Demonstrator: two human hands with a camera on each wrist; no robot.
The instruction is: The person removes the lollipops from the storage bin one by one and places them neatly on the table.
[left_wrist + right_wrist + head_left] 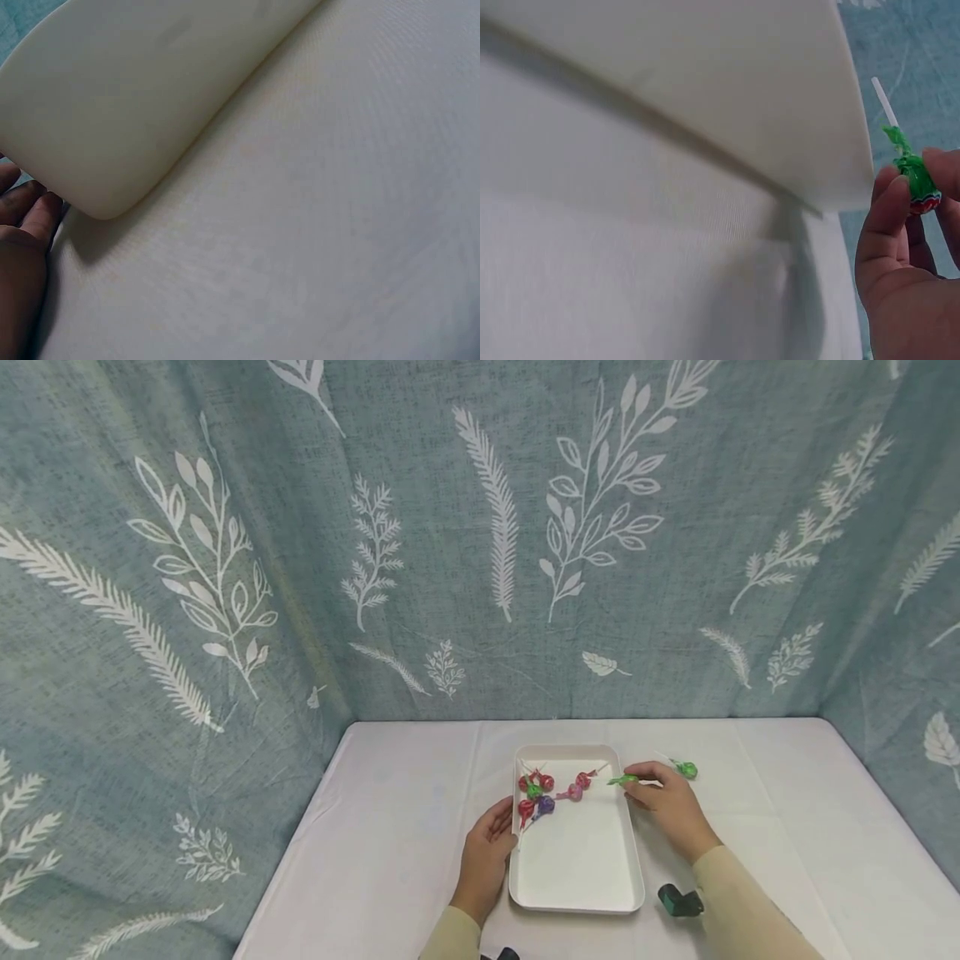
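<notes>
A shallow white tray (577, 868) lies on the table. Several wrapped lollipops are grouped toward its far left, among them a purple lollipop (547, 805), a green one (534, 791) and a red one (527, 808). Farther right in it are a pink lollipop (575, 792) and another red one. My left hand (486, 858) touches the tray's left side with its fingertips. Over the right rim, my right hand (670, 806) pinches a green lollipop (919, 180) by its wrapped head between thumb and fingers, its white stick pointing away.
Another green lollipop (686, 769) lies on the white-covered table (405, 827), right of the tray and beyond my right hand. A dark device (680, 901) sits by my right wrist. Blue-green patterned curtains (465, 568) enclose the table's back and sides.
</notes>
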